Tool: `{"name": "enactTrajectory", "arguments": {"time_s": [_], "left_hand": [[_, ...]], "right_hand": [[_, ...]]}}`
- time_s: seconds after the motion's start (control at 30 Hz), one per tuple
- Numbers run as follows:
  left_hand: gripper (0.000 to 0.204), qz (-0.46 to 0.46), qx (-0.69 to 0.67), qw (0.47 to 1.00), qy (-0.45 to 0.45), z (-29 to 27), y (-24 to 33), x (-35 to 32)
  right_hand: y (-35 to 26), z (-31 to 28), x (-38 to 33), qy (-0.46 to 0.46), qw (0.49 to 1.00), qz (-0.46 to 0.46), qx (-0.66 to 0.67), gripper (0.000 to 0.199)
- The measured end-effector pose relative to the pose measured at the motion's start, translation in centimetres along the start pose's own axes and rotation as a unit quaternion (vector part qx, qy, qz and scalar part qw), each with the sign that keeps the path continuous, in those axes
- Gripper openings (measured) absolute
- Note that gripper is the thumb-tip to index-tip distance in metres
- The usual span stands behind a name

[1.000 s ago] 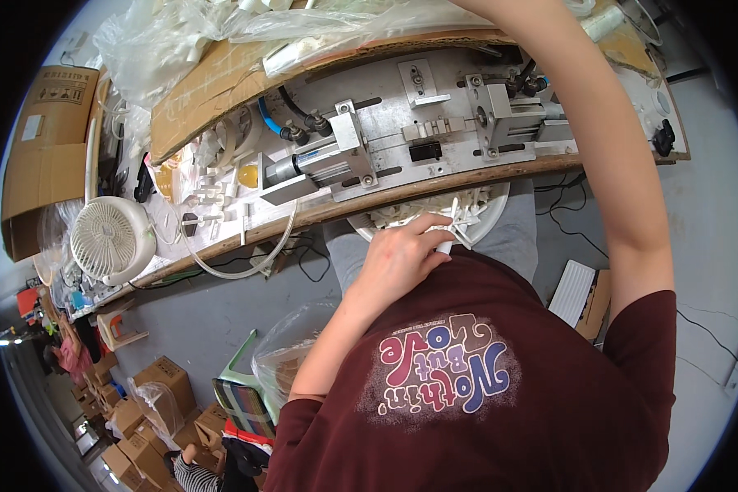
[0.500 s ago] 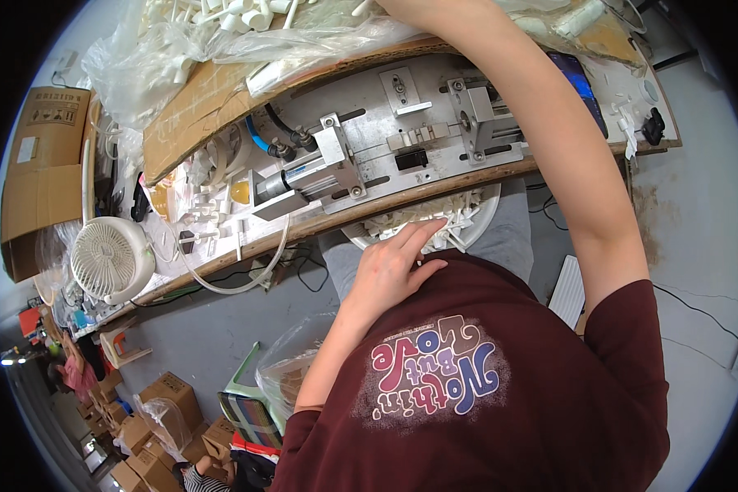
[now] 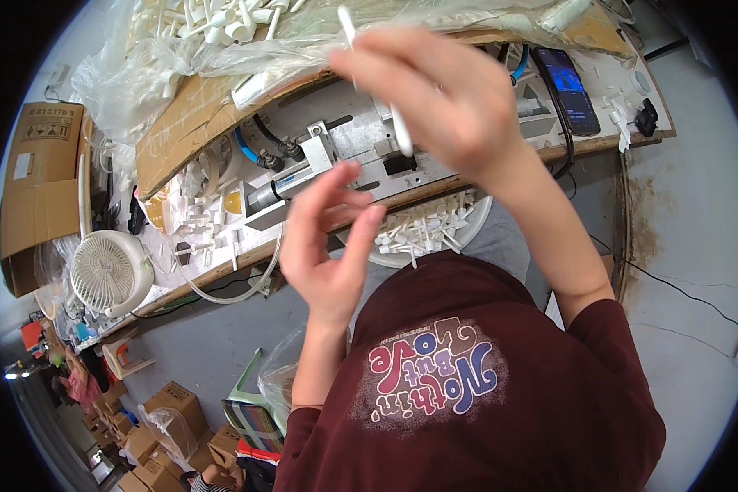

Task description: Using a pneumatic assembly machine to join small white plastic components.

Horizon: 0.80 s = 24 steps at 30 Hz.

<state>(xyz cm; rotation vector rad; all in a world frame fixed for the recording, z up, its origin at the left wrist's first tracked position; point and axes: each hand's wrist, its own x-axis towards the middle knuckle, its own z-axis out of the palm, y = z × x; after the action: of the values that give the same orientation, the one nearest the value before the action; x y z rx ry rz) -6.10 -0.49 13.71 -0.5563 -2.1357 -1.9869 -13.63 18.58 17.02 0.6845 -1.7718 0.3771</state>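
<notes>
My right hand (image 3: pixel 459 102) is raised over the metal clamping fixture (image 3: pixel 357 176), blurred by motion. Its fingers are closed on a slim white plastic piece (image 3: pixel 347 25) that sticks up past the fingertips. A white rounded end (image 3: pixel 401 133) also juts below the fingers; I cannot tell whether it is the same piece. My left hand (image 3: pixel 324 258) hovers at the bench's front edge, fingers apart, holding nothing. Beside it, a white bowl (image 3: pixel 482 221) of small white plastic parts (image 3: pixel 426 225) rests on my lap. My right hand hides much of the fixture's middle.
Clear plastic bags with white parts (image 3: pixel 230 25) lie on cardboard (image 3: pixel 180 123) along the back of the bench. A white fan (image 3: pixel 111 275) stands at the left, near a cardboard box (image 3: pixel 49 180). A phone (image 3: pixel 567 90) lies at the right. Hoses run to the fixture.
My right hand has come back from the far bags, now with white plastic in its fingers. My left hand has lifted off the bowl toward the fixture.
</notes>
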Motion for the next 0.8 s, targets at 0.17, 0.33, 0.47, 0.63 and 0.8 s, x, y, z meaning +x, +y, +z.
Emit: {"name": "enactTrajectory", "arguments": {"time_s": [0.17, 0.33, 0.47, 0.63, 0.8], "left_hand": [[0.056, 0.060, -0.038, 0.996, -0.044, 0.2, 1.1, 1.8], [0.037, 0.031, -0.004, 0.999, -0.035, 1.1, 0.8, 0.9], [0.037, 0.007, 0.017, 0.999, -0.035, 1.1, 1.1, 0.5], [0.035, 0.087, 0.203, 0.972, -0.076, 1.0, -0.2, 0.0], [0.029, 0.176, 0.363, 0.909, -0.103, 2.2, -3.4, -0.5]], "right_hand": [[-5.0, -4.2, -1.8, -0.093, 0.988, 0.068, 0.100, 0.037], [-6.0, -5.6, -3.9, -0.105, 0.984, 0.102, 0.104, 0.036], [-5.7, -7.1, -4.7, -0.133, 0.967, 0.183, 0.120, 0.025], [-5.3, -7.9, -5.3, -0.068, 0.900, 0.387, 0.187, 0.027], [-6.2, -9.2, -4.7, -0.011, 0.730, 0.599, 0.328, 0.037]]}}
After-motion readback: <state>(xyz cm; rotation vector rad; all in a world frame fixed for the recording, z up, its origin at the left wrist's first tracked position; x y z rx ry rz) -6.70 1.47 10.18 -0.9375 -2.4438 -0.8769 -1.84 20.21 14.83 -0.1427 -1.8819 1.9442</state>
